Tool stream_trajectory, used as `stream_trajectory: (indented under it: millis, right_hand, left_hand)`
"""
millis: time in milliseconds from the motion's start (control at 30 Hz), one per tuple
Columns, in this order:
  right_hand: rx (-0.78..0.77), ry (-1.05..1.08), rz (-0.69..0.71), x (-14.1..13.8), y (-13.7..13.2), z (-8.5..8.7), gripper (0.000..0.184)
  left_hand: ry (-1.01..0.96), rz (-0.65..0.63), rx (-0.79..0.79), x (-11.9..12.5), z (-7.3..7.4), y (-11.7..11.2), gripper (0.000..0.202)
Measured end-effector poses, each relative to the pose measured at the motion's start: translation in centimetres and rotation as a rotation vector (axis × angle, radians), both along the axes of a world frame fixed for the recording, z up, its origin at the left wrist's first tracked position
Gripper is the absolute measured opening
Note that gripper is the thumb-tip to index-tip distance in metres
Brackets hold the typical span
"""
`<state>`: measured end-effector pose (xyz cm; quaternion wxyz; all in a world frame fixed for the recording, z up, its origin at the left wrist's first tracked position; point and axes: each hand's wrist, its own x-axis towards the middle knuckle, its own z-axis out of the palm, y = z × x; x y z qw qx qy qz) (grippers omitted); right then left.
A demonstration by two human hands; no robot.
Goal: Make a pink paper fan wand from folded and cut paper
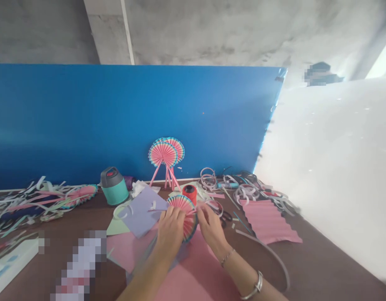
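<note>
A round pleated paper fan [189,225], pink with a blue and cream rim, is between my two hands above sheets of pink paper [195,271]. My left hand [170,228] is closed on the fan's left side, its fingers covering part of the pleats. At the right edge, my right hand [210,225] pinches the fan near its middle height; the fingertips partly hide the spot. A thin pinkish strip [157,210] sticks out left of my left hand. Just behind the fan stands a red-orange spool or container [189,193] with a dark top.
Finished fans [163,154] on pink sticks lean on the blue panel [117,113]. Left lie a teal and grey container [114,187], a purple sheet [144,211] and tangled strips [29,205]. Right are scissors [226,217], curled strips [246,193] and pleated pink paper [271,221].
</note>
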<state>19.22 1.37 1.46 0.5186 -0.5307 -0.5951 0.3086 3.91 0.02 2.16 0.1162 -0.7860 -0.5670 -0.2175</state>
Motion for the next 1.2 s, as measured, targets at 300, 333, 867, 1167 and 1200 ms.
stream_trajectory:
  millis: [300,333,867,1167,1200]
  right_hand:
    - [0.206,-0.206,0.136,0.7,0.9,-0.4,0.017]
    - [0.23,-0.236,0.142,0.6,0.9,-0.5,0.015]
    - [0.215,-0.184,0.187,1.5,1.8,-0.5,0.015]
    - [0.258,-0.195,0.339,2.4,2.2,-0.3,0.018]
    - [0.253,-0.208,0.319,2.5,2.2,-0.5,0.018]
  left_hand:
    - [0.01,0.071,-0.037,-0.9,-0.2,1.0,0.02]
    - [0.011,0.059,-0.033,-0.8,-0.3,0.9,0.02]
    - [0.036,-0.083,0.05,-0.7,-0.9,0.7,0.022]
    - [-0.038,-0.138,-0.001,-1.8,-0.4,1.1,0.02]
    - [-0.037,-0.118,0.004,-1.9,-0.3,1.1,0.02]
